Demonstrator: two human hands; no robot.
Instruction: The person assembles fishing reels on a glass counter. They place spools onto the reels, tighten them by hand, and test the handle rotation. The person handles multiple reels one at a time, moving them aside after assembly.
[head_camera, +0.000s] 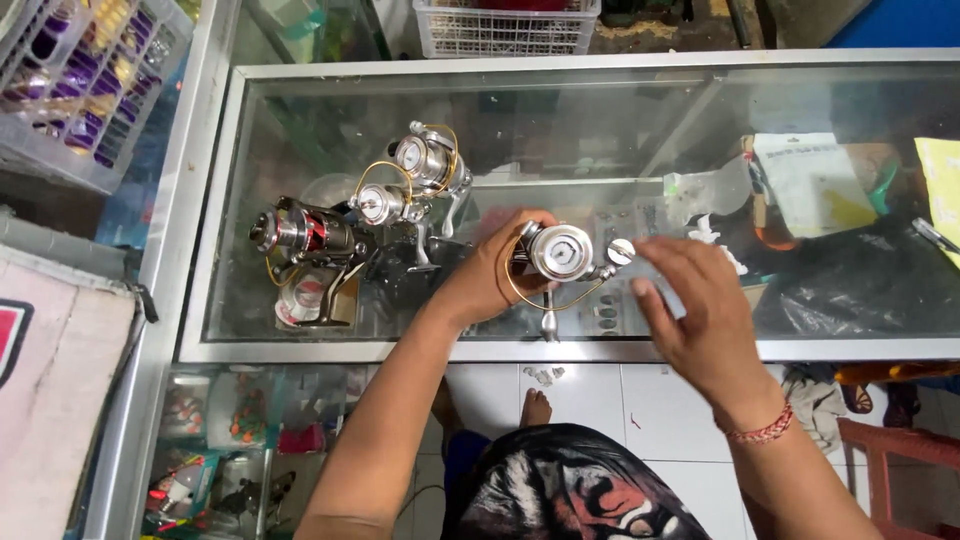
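My left hand (487, 275) is closed around the body of a silver fishing reel (560, 252) with a gold bail wire, held just above the glass counter top (600, 120). My right hand (690, 305) reaches in from the right, thumb and fingers at the small round knob (621, 250) on the reel's side. A red string bracelet (762, 431) circles my right wrist.
Three more reels stand on the glass to the left: two silver-and-gold ones (425, 160) (385, 203) and a dark red-trimmed one (300, 232). Packets (810, 180) and a black bag (860, 285) lie at the right. Plastic baskets (75, 80) (505, 28) sit beyond the counter.
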